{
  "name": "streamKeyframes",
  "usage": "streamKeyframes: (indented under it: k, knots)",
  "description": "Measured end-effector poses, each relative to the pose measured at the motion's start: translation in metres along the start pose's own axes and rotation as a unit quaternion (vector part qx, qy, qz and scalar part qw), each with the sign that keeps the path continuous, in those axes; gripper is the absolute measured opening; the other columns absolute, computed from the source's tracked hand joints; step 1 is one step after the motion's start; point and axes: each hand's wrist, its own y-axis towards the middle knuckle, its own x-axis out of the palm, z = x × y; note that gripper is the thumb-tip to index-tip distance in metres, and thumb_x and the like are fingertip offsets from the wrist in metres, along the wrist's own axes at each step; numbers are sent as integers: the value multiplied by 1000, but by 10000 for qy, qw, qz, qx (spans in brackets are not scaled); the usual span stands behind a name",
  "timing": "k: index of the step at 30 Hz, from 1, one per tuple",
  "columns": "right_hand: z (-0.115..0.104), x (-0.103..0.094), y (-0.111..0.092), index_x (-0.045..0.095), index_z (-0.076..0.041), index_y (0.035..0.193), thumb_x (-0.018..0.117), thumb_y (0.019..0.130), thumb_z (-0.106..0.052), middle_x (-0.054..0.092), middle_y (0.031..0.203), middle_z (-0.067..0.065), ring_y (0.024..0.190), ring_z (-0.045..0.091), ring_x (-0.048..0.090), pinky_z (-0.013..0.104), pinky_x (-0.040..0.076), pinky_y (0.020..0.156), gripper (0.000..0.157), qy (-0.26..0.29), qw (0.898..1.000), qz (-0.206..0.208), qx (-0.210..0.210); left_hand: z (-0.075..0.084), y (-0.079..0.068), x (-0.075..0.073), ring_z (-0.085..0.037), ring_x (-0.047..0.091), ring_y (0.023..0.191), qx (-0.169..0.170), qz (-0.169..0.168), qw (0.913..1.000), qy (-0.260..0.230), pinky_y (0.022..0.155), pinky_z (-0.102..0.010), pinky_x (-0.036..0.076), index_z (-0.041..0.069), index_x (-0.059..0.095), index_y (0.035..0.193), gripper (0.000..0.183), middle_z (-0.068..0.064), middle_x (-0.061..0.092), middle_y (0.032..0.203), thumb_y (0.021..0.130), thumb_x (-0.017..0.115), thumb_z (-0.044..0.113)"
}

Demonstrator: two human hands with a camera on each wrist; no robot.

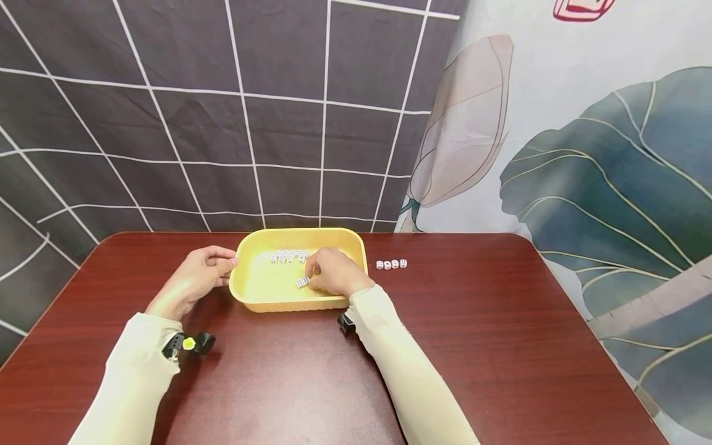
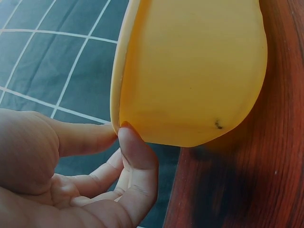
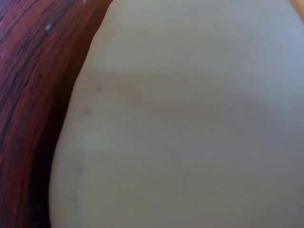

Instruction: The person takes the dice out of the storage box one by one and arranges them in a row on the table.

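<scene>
A yellow plastic tray (image 1: 267, 304) stands near the back of the table. My left hand (image 1: 197, 276) pinches its left rim between thumb and a bent finger, as the left wrist view shows at the tray wall (image 2: 190, 85). Inside the tray, my right hand (image 1: 339, 272) reaches down with bent fingers, fingertips right at a few small white dice (image 1: 303, 282). I cannot tell whether these fingers grip a die. Behind them lies a cluster of white dice (image 1: 286, 255). A pale, blurred surface (image 3: 180, 123) fills most of the right wrist view and hides that hand.
To the right of the tray, several dice (image 1: 392, 264) sit in a short row on the reddish-brown wooden table (image 1: 489, 334). A dark gridded cloth (image 1: 183, 123) hangs behind the table, beside a white cloth printed with leaves (image 1: 601, 173). Each wrist carries a small black camera mount (image 1: 186, 343).
</scene>
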Motion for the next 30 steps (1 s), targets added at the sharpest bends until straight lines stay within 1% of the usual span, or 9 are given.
streamKeyframes:
  k: [7, 12, 16, 21, 24, 30]
  knots:
    - [-2, -3, -3, 75, -17, 82, 81, 83, -14, 63, 77, -3, 76, 14, 56, 25, 45, 70, 7, -106, 9999, 70, 0, 0, -1, 0, -4, 64, 77, 61, -30, 10000, -57, 73, -19, 58, -16, 46, 136, 42, -5, 67, 102, 105, 53, 13]
    - [-2, -5, -5, 74, -18, 82, 82, 84, -17, 64, 78, -3, 78, 15, 57, 26, 46, 72, 8, -141, 9999, 90, 17, 0, -1, 1, -3, 63, 78, 29, -20, 10000, -20, 73, -19, 58, -15, 46, 135, 41, -6, 67, 104, 105, 53, 13]
    - [-2, -8, -6, 74, -16, 83, 82, 85, -19, 65, 80, -2, 81, 15, 57, 28, 47, 77, 8, -109, 9999, 116, -40, 0, -1, 1, -2, 62, 79, 3, 6, 10000, 23, 73, -19, 58, -14, 47, 135, 41, -8, 67, 106, 105, 53, 13]
    - [0, -13, -8, 75, -14, 87, 82, 86, -19, 68, 88, 0, 88, 15, 57, 29, 49, 84, 9, -12, 9999, 148, -42, 0, -1, 1, -2, 63, 79, -5, -13, 10000, 28, 73, -19, 58, -14, 47, 136, 41, -10, 67, 108, 106, 53, 14]
    - [1, -17, -9, 75, -13, 88, 82, 86, -19, 70, 91, 1, 90, 15, 59, 29, 50, 86, 9, 24, 9998, 179, -77, -1, 0, 0, -3, 64, 78, 23, -40, 10000, -19, 72, -19, 58, -15, 46, 136, 41, -7, 68, 104, 105, 53, 13]
    - [4, -26, -11, 75, -12, 88, 82, 85, -16, 71, 91, 1, 91, 15, 61, 29, 52, 88, 8, 53, 9991, 298, -299, -2, 1, 0, -4, 65, 76, 110, -65, 9998, -139, 72, -20, 59, -16, 45, 135, 41, -1, 67, 97, 105, 53, 12]
